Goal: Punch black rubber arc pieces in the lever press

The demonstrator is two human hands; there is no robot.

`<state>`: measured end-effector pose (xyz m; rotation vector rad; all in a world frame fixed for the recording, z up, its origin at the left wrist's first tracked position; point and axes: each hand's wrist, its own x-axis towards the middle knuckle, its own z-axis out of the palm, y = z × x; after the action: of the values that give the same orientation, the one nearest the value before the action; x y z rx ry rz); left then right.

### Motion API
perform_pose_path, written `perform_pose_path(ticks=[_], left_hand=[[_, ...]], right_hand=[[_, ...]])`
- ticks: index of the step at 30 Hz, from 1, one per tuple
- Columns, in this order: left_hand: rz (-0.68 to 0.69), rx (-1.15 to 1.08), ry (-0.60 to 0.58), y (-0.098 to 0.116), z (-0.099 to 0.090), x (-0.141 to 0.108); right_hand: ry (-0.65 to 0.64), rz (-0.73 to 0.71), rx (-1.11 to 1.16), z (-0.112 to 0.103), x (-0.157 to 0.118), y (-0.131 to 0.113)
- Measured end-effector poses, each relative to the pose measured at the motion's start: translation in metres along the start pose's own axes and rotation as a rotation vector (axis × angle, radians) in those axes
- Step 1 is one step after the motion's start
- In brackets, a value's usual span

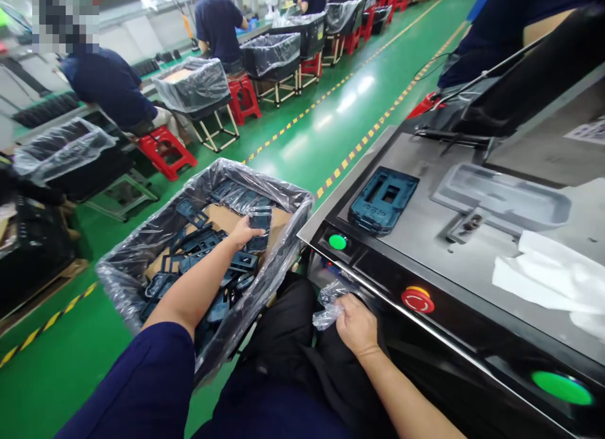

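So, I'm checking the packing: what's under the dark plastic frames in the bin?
Brown cardboard shows through gaps between the frames; anything beneath that cardboard is covered, so I can't see it.
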<state>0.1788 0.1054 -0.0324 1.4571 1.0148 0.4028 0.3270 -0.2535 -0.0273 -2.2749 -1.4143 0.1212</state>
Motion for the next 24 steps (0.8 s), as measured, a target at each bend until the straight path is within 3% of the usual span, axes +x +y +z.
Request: perform_pose_path(ticks=[5, 10, 14, 18, 24], left_hand=[[0.091, -0.018, 0.090, -0.004, -0.064, -0.081], [0.097, 0.040, 0.190, -0.025, -0.097, -0.147], [0.125, 0.174, 0.332, -0.035, -0.114, -0.174], [0.218, 0.390, 0.405, -0.028, -0.128, -0.190], [0.177, 0.615, 0.274, -0.010, -0.136, -0.206]], right_hand=[[-0.027, -0.012, 0.010, 0.005, 0.001, -0.004], [-0.070, -0.028, 0.003, 0.014, 0.001, -0.006], [-0.085, -0.032, -0.043, 0.017, 0.000, -0.009], [-0.080, -0.029, -0.063, 0.016, -0.001, -0.012], [-0.067, -0.002, -0.054, 0.014, -0.002, -0.013]])
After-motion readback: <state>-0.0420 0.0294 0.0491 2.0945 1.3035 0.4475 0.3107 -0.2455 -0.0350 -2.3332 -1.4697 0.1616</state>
